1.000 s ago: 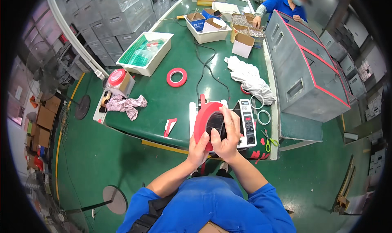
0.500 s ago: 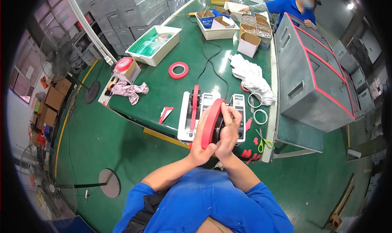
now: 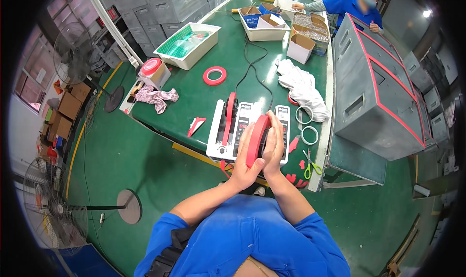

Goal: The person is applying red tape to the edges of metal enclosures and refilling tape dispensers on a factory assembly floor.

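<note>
Between my two hands is a large red tape roll [image 3: 256, 140] with a black hub, held upright on edge above a white electric tape dispenser [image 3: 214, 143]. My left hand [image 3: 241, 172] presses its left face, thumb along the near edge. Against the hub side, my right hand [image 3: 275, 150] lies with fingers fairly straight and pointing away from me. In the dispenser's left side sits a second, narrower red tape roll [image 3: 229, 114], a strip running down toward the front. A short red piece hangs below the dispenser's front edge.
Green scissors [image 3: 310, 168], red tape scraps [image 3: 291, 178] and two pale rings [image 3: 309, 135] lie to the right. Beyond are a white cloth [image 3: 301, 88], a red tape roll [image 3: 214, 75] and bins [image 3: 189, 58]. A grey cabinet [image 3: 359, 102] stands right; a co-worker [image 3: 357, 8] is behind it.
My right fingers have straightened from a curl over the hub to lie along the roll's side. The roll has shifted slightly right over the dispenser, and the view has moved a little.
</note>
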`<action>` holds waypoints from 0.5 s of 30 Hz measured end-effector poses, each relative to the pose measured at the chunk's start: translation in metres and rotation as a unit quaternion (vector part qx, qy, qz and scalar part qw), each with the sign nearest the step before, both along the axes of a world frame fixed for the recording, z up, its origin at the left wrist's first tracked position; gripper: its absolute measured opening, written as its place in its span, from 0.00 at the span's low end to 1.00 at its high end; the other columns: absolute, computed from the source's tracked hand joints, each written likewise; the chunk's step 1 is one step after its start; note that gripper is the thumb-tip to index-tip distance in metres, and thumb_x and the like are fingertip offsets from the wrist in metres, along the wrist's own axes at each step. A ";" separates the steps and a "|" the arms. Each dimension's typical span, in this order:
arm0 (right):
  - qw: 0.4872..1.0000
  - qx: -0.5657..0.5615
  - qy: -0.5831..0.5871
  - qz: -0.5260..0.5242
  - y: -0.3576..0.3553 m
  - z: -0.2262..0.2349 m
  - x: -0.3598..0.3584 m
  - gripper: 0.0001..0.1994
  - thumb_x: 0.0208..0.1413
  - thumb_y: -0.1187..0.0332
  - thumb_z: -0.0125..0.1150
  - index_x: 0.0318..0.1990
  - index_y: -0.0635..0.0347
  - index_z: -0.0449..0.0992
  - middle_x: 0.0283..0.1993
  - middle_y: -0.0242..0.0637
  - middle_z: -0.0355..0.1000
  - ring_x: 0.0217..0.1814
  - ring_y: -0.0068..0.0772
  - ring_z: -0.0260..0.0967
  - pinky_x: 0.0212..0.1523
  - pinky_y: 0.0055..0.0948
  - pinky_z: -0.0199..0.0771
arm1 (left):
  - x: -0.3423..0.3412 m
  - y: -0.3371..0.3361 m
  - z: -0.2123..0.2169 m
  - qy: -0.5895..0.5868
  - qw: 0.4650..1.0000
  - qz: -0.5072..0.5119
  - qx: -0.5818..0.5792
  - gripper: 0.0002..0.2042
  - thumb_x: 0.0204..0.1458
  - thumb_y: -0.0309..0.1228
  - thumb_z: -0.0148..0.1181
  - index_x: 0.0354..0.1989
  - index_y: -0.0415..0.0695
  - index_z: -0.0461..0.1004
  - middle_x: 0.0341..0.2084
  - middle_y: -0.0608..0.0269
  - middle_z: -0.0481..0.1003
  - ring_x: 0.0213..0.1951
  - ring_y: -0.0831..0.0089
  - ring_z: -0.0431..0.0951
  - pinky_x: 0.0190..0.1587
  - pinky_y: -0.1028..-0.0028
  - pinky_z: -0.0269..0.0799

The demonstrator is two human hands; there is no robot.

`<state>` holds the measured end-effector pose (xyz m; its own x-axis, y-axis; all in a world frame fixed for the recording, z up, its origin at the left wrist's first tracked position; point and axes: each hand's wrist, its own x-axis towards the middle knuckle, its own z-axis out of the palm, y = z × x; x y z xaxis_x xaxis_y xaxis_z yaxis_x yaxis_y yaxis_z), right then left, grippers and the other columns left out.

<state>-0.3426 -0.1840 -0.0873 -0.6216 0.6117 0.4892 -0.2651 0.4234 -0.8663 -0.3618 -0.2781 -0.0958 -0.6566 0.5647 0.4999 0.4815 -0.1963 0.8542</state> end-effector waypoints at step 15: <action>0.692 -0.633 -0.223 0.266 0.001 0.004 0.010 0.13 0.56 0.65 0.45 0.40 0.65 0.69 0.28 0.35 0.70 0.24 0.25 0.68 0.25 0.25 0.71 | -0.065 -0.029 -0.019 -0.248 0.953 -0.172 -0.038 0.21 0.55 0.43 0.43 0.52 0.41 0.61 0.43 0.60 0.67 0.44 0.72 0.69 0.47 0.73 0.64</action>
<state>-0.3324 -0.1834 -0.0828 -0.8399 0.0008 -0.5427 0.3219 -0.8043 -0.4994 -0.4271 -0.3072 -0.1145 -0.5707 0.8115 0.1258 -0.0663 -0.1982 0.9779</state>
